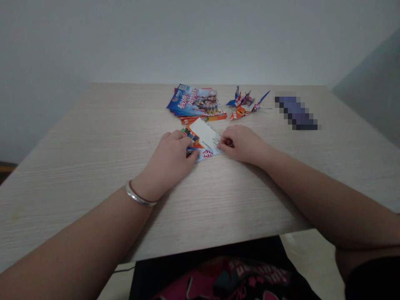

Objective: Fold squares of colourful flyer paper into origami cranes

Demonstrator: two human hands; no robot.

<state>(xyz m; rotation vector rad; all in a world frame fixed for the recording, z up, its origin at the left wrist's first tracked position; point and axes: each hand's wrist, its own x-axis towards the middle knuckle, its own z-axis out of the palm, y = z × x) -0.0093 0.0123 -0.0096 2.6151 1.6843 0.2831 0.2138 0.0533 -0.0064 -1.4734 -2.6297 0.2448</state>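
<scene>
A folded sheet of printed paper (206, 135), white with blue and orange print, lies on the light wooden table (93, 137) between my hands. My left hand (171, 156), with a silver bangle at the wrist, rests on the sheet's left part with its fingers curled and pressing down. My right hand (242, 143) is closed in a pinch on the sheet's right edge. Just behind the sheet lies a stack of colourful printed leaflets (195, 103).
Two or three folded paper cranes (246, 104) stand at the back right of the leaflets. A dark blurred object (296, 112) lies farther right. A grey wall rises behind the table. My lap in dark clothing shows below the front edge.
</scene>
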